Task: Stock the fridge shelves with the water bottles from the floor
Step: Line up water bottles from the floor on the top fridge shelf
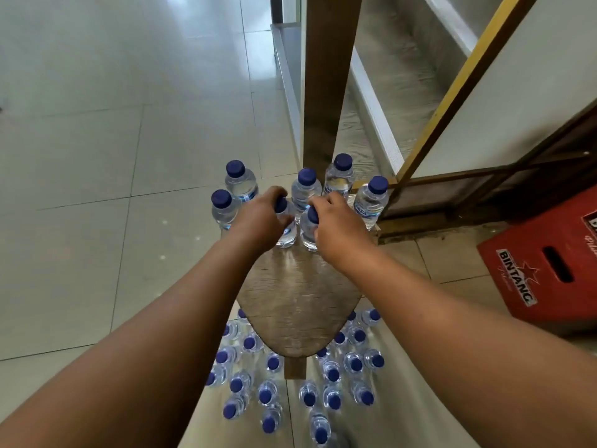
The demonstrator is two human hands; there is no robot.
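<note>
Bottles, water: blue caps, clear plastic, full. Two in hand on the wooden seat [297,286]. My left hand [261,215] curls over the cap of the left bottle [287,232], and my right hand [336,221] over the cap of the right bottle [308,236]. Five more standing bottles [240,182] ring them. Floor stock [265,396] stands under and around the seat. Handling, by my reckoning: moderately heavy, thin walls that give, perhaps slick. Best hold: the stiff neck under the cap. Red crate [549,270] to my right.
</note>
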